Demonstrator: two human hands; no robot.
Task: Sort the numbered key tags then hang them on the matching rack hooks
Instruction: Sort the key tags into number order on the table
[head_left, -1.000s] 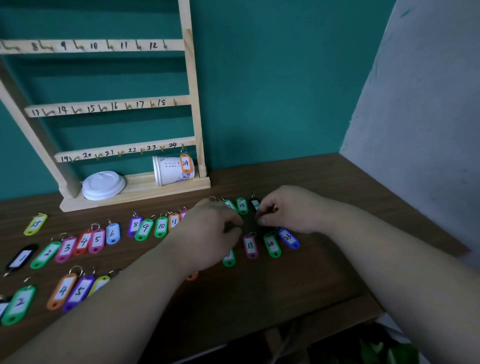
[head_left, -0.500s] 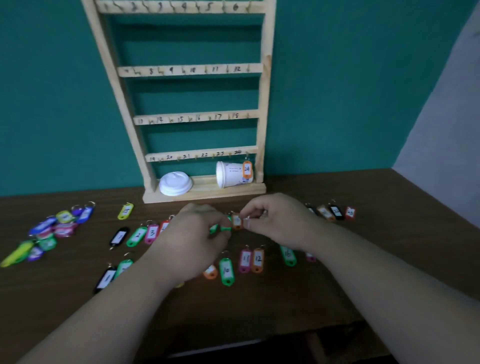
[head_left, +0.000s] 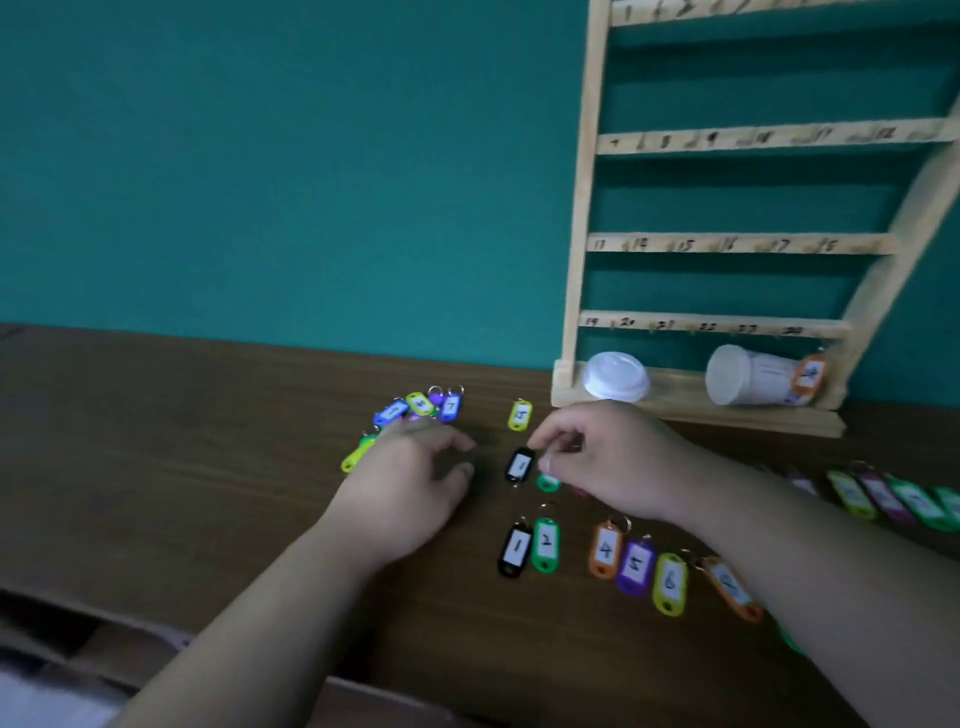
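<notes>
Both hands hovered low over the dark wooden desk (head_left: 156, 441). The left hand (head_left: 410, 483) lay palm down with loosely bent fingers and held nothing that showed, its knuckles covering the near edge of a small heap of mixed key tags (head_left: 415, 408). The right hand (head_left: 613, 462) had its fingers curled, thumb and forefinger drawn together right at the upper corner of a black key tag (head_left: 520, 465) lying between the two hands. Whether they actually pinched it I cannot tell. A green tag (head_left: 546, 482) peeked out from under that hand, and a yellow tag (head_left: 520, 414) lay alone just beyond.

Nearer the person ran a sorted row: black tag 1 (head_left: 515, 550), green tag 2 (head_left: 545, 545), a gap, then orange tag 4 (head_left: 605, 551), purple tag 5 (head_left: 636, 565) and yellow-green tag 6 (head_left: 670, 583). More tags stretched off to the right, too blurred to read.

The wooden rack (head_left: 582, 208) stood against the teal wall, and on its base ledge sat a white cup lid (head_left: 615, 375) and a paper cup (head_left: 748, 375) on its side. One orange tag (head_left: 808, 374) hung from the lowest rail's end, in front of the cup.
</notes>
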